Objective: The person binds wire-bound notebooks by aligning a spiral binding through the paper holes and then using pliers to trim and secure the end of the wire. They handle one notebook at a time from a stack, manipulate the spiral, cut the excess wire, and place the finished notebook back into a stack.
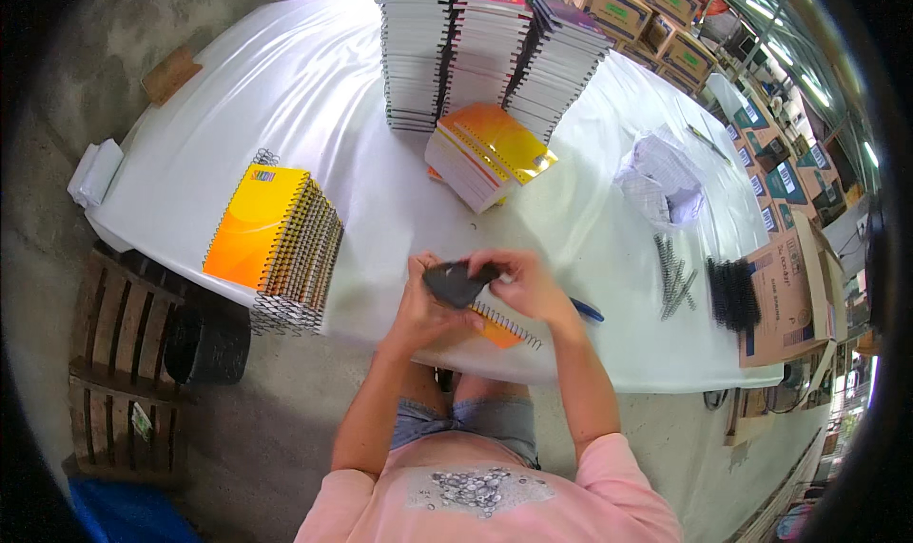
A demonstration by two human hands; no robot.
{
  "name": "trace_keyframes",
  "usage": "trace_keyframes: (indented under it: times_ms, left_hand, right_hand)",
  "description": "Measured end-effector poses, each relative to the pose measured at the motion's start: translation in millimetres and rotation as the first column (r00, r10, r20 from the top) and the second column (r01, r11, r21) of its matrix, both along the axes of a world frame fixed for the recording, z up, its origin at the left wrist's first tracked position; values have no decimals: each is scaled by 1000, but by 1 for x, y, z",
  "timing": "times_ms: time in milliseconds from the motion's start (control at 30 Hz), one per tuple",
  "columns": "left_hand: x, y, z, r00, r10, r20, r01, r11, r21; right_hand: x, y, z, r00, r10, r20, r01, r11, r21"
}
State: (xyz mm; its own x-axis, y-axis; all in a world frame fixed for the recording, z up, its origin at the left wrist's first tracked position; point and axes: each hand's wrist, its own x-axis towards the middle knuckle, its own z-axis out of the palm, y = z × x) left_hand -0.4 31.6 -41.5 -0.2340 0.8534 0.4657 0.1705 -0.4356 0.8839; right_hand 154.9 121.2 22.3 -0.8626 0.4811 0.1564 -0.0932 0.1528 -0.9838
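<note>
My left hand [421, 296] grips a small notebook [498, 331] from its left side, just above the table's near edge. An orange cover shows at the notebook's lower right, and a wire-like coil [518, 328] runs along that side, its end sticking out past the corner. A black sheet or cover [455, 282] lies between my hands, slightly blurred. My right hand [518, 279] is closed at the black piece's right edge, fingers bent over it. What lies under my fingers is hidden. Right of the notebook rests a blue pen-like tool [587, 309].
Finished-looking spiral notebooks [257, 222] are stacked at left. Loose orange-yellow book blocks [490, 153] lie ahead, before three tall notebook stacks [414, 58]. At right are loose coils [673, 275], a black coil bundle [732, 294], crumpled white wrapping [656, 174] and a cardboard box [787, 286].
</note>
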Motion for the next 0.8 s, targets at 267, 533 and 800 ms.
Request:
trace_keyframes:
  times_ms: [267, 533, 800]
  left_hand:
    - [-2, -10, -7, 940, 20, 341, -6, 999, -40]
    - [12, -19, 22, 813, 125, 568, -155, 988, 4]
    - [18, -34, 46, 888, 326, 324, -368, 927, 77]
  right_hand:
    - [94, 2, -7, 483, -860, 166, 575, 455, 680]
    - [103, -87, -44, 394, -890, 228, 169, 315, 934]
    - [26, -122, 50, 727, -687, -8, 444, 460, 769]
